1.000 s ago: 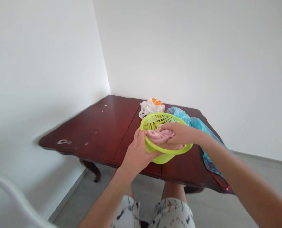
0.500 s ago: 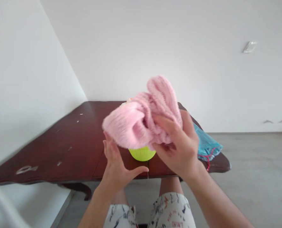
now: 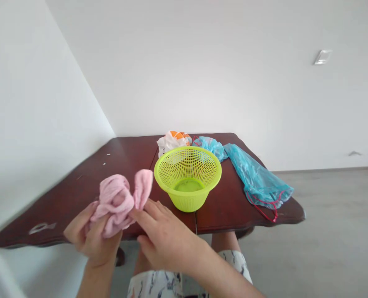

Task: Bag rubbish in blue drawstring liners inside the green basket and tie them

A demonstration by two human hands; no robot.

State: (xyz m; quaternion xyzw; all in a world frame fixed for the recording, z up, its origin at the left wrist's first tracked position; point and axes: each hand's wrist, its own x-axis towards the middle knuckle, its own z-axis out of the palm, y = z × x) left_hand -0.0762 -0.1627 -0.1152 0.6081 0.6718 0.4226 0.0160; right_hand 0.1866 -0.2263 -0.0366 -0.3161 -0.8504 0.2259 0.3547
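Observation:
A soft pink cloth [image 3: 115,200] is bunched up over the near left part of the table. My left hand [image 3: 93,240] grips it from below, fingers wrapped round the bundle. At its right side, my right hand [image 3: 162,231] has its fingers on the narrow neck of a loose end that sticks up; the fingertips are partly hidden by the cloth. A lime-green plastic basket [image 3: 188,203] with a perforated wall stands just beyond my right hand, and nothing shows inside it.
The dark wooden table [image 3: 124,155] meets the walls behind. A white and orange plastic bag [image 3: 171,142] lies behind the basket. A crumpled blue bag [image 3: 211,145] is beside it, and a longer blue bag [image 3: 255,176] with a red drawstring reaches the right edge.
The pink cloth has moved left and down, from in front of the basket, and is bunched smaller. My left hand, open before, now grips it. The basket and bags have come into full view.

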